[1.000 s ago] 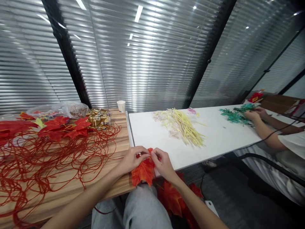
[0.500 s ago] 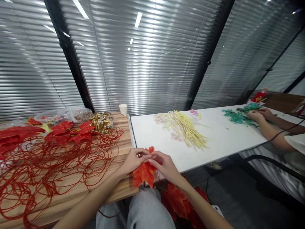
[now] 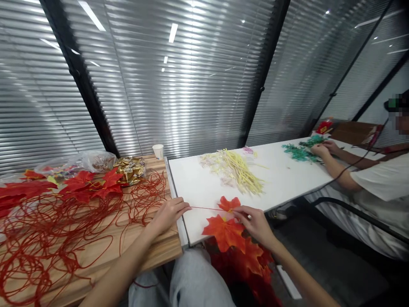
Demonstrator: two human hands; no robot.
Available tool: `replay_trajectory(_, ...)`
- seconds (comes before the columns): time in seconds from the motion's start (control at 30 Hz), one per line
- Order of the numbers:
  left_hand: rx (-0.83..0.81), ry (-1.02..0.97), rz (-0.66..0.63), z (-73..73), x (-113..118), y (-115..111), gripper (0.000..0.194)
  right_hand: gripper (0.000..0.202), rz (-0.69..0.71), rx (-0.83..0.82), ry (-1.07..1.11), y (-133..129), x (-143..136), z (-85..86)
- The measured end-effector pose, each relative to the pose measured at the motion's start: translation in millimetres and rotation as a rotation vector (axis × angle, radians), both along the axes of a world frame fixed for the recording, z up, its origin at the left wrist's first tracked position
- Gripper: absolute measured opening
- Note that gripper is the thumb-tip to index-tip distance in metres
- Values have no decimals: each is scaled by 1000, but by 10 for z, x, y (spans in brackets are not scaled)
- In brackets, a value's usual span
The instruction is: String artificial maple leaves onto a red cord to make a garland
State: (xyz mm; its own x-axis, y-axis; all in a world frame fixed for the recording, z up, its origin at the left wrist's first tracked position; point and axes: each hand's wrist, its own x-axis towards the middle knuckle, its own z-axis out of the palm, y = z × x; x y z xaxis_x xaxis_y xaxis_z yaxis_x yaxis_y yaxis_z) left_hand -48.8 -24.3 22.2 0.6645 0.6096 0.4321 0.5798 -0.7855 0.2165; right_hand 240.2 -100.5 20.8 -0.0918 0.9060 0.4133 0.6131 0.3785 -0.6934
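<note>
A thin red cord (image 3: 206, 208) runs taut between my two hands. My left hand (image 3: 171, 213) pinches one end of it over the seam of the two tables. With its fingers closed, my right hand (image 3: 254, 221) grips an artificial maple leaf (image 3: 228, 232) near its yellowish stem, where the cord meets it. A smaller orange-red leaf part (image 3: 229, 203) stands up behind the fingers. More red maple leaves (image 3: 251, 256) hang below the table edge beside my knee. The exact hold of the right fingertips on stem and cord is partly hidden.
Tangled red cord (image 3: 64, 230) spreads over the wooden table (image 3: 159, 249), with red leaves (image 3: 92, 185), a gold wrapper (image 3: 130, 169) and a paper cup (image 3: 158, 151) behind. Yellow strips (image 3: 241, 172) lie on the white table (image 3: 198, 224). Farther right, a co-worker's hands (image 3: 322, 150) handle green tinsel-like pieces (image 3: 298, 152).
My hands have moved apart, the right one going rightward with the leaf, and the red cord is now stretched between them. The view has turned slightly right.
</note>
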Motion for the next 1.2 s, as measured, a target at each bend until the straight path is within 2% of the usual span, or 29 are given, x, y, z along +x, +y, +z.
replay_trajectory(0.13,151,94,-42,-52,29,49,30,21,57,22,-120,-114,185,9)
replay_trajectory(0.27,305,92,-5,-25,-20,136,23,21,-14,132,-168,-129,298,-44)
replay_trajectory(0.43,488,232,99,2,-231,226,22,19,-33,376,-303,-154,496,-177)
replay_trajectory(0.6,637,389,57,15,-532,229,21,18,-53,451,-316,-240,670,-260)
replay_trajectory(0.77,664,477,42,237,-882,180,17,18,-54,448,-299,-317,764,-280)
replay_trajectory(0.9,716,550,-14,468,-1175,158,15,18,23,454,-303,-381,776,-207)
replay_trajectory(1.07,779,656,-44,725,-1505,136,13,23,137,469,-279,-480,687,-107)
replay_trajectory(1.2,733,717,-4,897,-1699,92,14,24,178,451,-251,-513,569,-90)
